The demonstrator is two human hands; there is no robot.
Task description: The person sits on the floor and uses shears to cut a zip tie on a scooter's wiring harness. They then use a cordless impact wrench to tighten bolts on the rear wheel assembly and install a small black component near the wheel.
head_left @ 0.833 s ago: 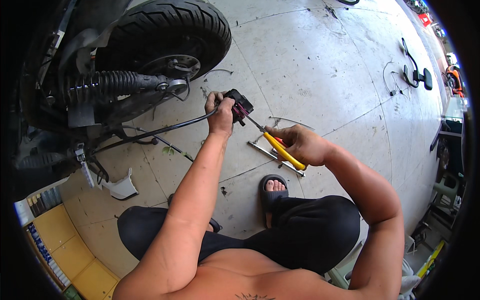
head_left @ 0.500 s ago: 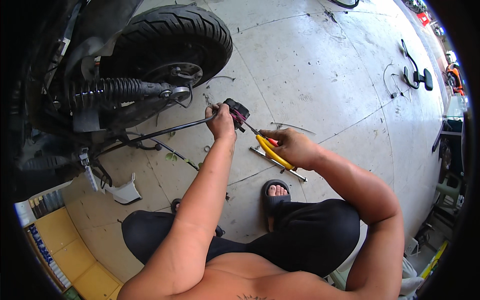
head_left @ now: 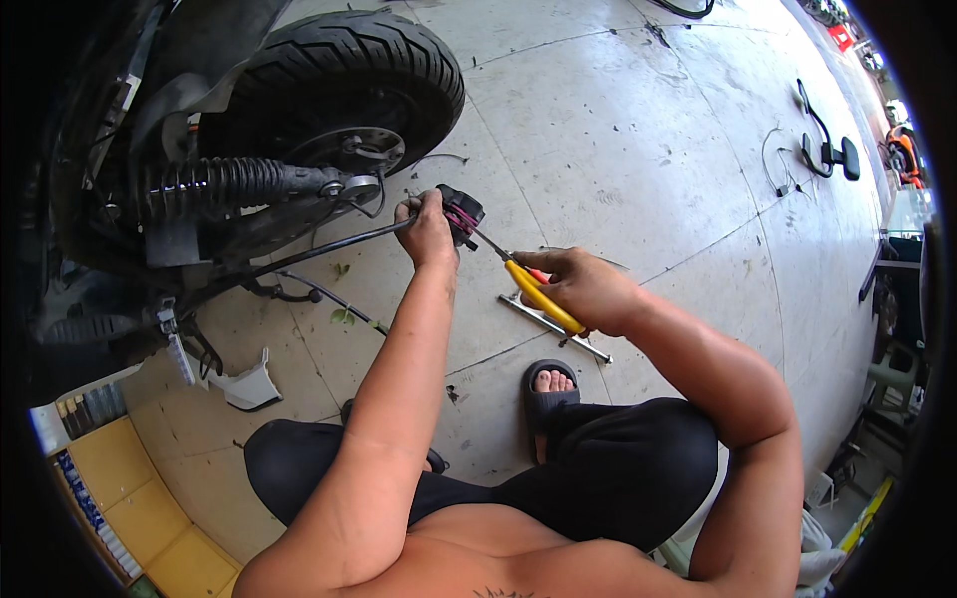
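Note:
My left hand (head_left: 429,234) is closed round a black brake caliper (head_left: 462,211) with reddish-pink parts along its side. A black hose (head_left: 334,245) runs from beside that hand toward the scooter at the left. In my right hand (head_left: 590,289) is a pair of pliers (head_left: 541,297) with yellow and red handles. Their slim metal jaws point up-left and reach the caliper's edge; whether they grip a part there is too small to tell. Below the pliers, a metal T-handle wrench (head_left: 563,333) lies on the floor.
The scooter's rear tyre (head_left: 424,85) and coil shock absorber (head_left: 224,182) fill the upper left. A white plastic piece (head_left: 249,385) lies on the tiles below. At the far right is a black bracket-like part (head_left: 829,154) with thin cables beside it. Yellow cabinets (head_left: 150,503) stand lower left.
My left hand and the caliper have shifted a little left and up. The pliers have tilted slightly and follow the caliper, with my right hand still holding them.

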